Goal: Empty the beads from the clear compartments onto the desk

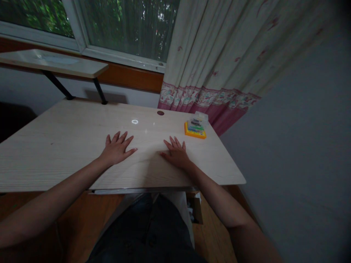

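My left hand (116, 149) lies palm down on the pale wood-grain desk (68, 149), its fingers spread and nothing in it. To the right, my right hand (176, 153) rests on the same desktop, also palm down with fingers apart. Beyond the right hand, near the desk's right edge, is a yellow case (195, 132) with a clear lid standing open. Several coloured pens or crayons show inside it; their exact kind is too small to tell. Neither hand touches the case.
A raised shelf (82, 67) on black legs stands at the desk's back left. A brown round cable-hole cover (160, 113) sits near the back edge. A floral curtain (214, 73) hangs behind the case, and a wall (290, 146) borders the right. Below is an open box (197, 210).
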Motion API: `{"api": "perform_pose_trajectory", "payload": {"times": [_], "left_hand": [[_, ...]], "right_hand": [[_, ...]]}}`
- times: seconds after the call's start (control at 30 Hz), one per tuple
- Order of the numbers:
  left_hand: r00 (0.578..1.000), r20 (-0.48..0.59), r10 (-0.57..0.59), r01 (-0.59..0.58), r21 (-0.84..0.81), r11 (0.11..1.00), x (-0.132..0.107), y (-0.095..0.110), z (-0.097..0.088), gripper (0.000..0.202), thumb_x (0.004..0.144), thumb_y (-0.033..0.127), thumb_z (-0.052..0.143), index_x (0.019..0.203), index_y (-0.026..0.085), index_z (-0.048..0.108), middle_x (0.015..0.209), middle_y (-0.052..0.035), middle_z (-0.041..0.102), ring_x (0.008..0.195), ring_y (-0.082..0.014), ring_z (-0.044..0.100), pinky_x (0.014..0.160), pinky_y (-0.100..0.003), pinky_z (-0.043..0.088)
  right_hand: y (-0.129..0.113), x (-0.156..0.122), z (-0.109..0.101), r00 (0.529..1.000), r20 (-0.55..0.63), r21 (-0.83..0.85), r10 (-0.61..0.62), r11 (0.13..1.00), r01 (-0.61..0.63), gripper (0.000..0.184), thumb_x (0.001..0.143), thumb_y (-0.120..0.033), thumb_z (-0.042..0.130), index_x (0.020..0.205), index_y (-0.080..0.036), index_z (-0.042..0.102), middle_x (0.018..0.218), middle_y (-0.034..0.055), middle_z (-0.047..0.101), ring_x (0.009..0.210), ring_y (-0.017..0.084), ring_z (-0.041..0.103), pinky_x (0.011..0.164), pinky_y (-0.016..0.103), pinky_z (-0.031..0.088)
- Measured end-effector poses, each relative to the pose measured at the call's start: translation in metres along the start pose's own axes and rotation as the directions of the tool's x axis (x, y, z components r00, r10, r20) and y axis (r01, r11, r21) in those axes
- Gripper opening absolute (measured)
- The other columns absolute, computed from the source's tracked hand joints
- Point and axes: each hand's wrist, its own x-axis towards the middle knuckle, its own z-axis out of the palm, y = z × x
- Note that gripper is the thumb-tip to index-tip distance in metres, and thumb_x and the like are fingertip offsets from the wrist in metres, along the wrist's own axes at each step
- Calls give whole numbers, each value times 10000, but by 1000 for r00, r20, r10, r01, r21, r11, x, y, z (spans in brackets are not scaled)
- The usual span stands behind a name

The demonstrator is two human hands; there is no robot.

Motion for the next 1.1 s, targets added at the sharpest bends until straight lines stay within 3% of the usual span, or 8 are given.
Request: {"api": "perform_pose_trajectory", "payload": {"times": [0.2, 1.1], "left_hand": [[997, 72, -38, 35, 53, 998, -1, 6, -8, 762, 927, 742, 300, 1542, 297, 362, 1645, -89, 249, 1504, -416, 175, 1152, -691, 96], [998, 51, -27, 24, 44, 999, 0, 4, -4, 765, 926, 738, 309, 1534, 281, 384, 1636, -105, 268, 1502, -424, 172, 1145, -701, 83]], "right_hand": [[0, 1, 2, 1000, 7, -33, 14, 999, -13, 825, 893, -800, 295, 1558, -311, 289, 1668, 104, 177, 1548, 334, 101, 1185, 683, 98], [3, 1, 5, 1000, -31, 33, -4, 999, 5, 817, 885, -786, 370, 1535, -291, 352, 1653, 126, 219, 1540, 352, 135, 1174, 709, 83]]}}
